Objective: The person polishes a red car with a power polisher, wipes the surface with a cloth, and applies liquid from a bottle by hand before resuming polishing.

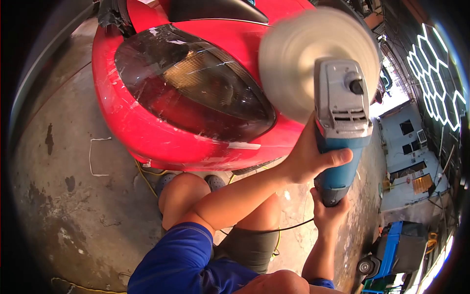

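A blue angle polisher (342, 166) with a silver gear head is held up at right of centre. Its round white buffing pad (289, 63) is blurred, as if spinning, and overlaps the red car's bodywork beside the headlight; whether it touches cannot be made out. My left hand (311, 159) is closed around the polisher's body, thumb across the top and fingers mostly hidden behind it. At the tool's rear end, my right hand (330, 210) is closed round the handle from below. The clouded, scuffed headlight (196, 83) sits in the red bumper (127, 122), which has scratches and pale patches.
A black cord (293, 225) runs from the tool across my legs. Yellow cable (144, 179) lies on the stained concrete floor (63, 171) near my shoes. At right stand a blue and dark vehicle (396, 250) and a pale wall (416, 152). Hexagonal lights (433, 73) glow overhead.
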A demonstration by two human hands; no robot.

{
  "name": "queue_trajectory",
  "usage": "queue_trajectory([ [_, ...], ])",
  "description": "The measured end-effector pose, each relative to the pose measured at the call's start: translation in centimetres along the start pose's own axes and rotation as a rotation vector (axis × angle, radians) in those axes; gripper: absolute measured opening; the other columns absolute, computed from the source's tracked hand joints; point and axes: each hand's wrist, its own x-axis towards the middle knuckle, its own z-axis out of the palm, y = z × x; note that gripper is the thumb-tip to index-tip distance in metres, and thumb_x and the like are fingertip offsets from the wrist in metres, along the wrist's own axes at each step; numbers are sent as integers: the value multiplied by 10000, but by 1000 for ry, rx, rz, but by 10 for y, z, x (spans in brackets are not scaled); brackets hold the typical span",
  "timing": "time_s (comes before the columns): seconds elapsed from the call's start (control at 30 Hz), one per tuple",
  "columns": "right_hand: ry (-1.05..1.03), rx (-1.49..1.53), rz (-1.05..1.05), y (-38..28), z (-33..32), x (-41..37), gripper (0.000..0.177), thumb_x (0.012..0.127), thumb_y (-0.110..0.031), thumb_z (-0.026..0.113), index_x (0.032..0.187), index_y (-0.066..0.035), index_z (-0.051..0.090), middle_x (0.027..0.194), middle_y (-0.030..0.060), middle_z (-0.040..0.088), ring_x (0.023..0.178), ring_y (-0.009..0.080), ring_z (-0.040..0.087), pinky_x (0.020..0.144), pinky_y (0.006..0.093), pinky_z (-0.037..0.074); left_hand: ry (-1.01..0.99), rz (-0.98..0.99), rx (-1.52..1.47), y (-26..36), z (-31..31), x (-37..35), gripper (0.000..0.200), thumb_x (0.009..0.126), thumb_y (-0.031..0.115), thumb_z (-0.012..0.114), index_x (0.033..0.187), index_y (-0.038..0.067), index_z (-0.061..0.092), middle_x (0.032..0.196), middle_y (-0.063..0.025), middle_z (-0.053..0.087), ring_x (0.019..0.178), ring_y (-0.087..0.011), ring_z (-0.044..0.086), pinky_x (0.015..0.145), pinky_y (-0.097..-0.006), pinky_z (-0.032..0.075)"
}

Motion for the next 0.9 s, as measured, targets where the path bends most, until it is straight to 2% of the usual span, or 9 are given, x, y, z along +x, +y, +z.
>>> queue_trajectory([
  [0.03,-2,28,-14,-4,6,4,410,771,-144,977,1082,7,755,938,115,805,847,170,749,795,351,586,3,9,-3,10,-3,2,1048,855,454,934,1582,7,326,1459,-132,582,1375,-233,544,1204,-435,404],
  [0.2,-13,12,-94,-37,31,25,603,770,-190,1003,1255,4,703,1047,130,805,938,198,768,846,360,593,38,100,35,57,-19,16,903,860,438,922,1505,6,462,1375,-128,652,1287,-232,617,1133,-421,481],
  [0.33,-50,-9,-92,-61,38,37,611,768,-198,1003,1260,9,704,1022,149,810,928,217,785,828,362,597,33,132,-4,74,-27,16,806,865,450,914,1430,4,552,1284,-118,700,1198,-222,667,1072,-406,531],
  [0.37,-49,9,-108,-63,38,37,540,782,-189,992,1201,14,719,997,124,805,905,188,757,824,349,585,33,142,-12,75,-28,16,798,865,452,913,1423,4,560,1273,-117,704,1187,-221,672,1065,-404,535],
  [0.43,-49,48,-140,-65,36,35,402,809,-171,971,1082,24,750,949,75,794,859,131,702,814,323,562,44,142,-11,73,-25,12,819,865,454,914,1438,3,543,1281,-118,699,1194,-223,666,1073,-405,529],
  [0.57,-50,33,-59,-54,17,19,426,785,-148,973,1099,27,745,961,98,798,868,158,726,813,340,571,68,131,18,52,-14,5,910,867,456,917,1507,6,453,1358,-129,656,1272,-228,619,1125,-415,486],
  [0.63,-40,-11,-26,-33,4,8,489,755,-146,987,1143,21,742,980,145,811,874,200,771,811,361,591,57,90,5,28,-6,0,984,866,463,919,1551,12,375,1436,-137,602,1350,-234,565,1175,-426,434],
  [0.67,-33,-16,9,-27,-3,1,450,755,-139,983,1104,22,749,963,131,809,845,182,751,806,358,586,51,59,-2,16,-1,-3,1029,865,469,921,1575,16,329,1483,-142,566,1395,-237,530,1205,-433,401],
  [0.9,1,10,260,36,-38,-70,365,794,-102,934,1084,28,754,948,119,810,847,171,746,814,345,586,49,-135,-1,-64,33,-47,1056,886,481,902,1583,0,272,1484,-147,514,1397,-236,501,1205,-442,401],
])
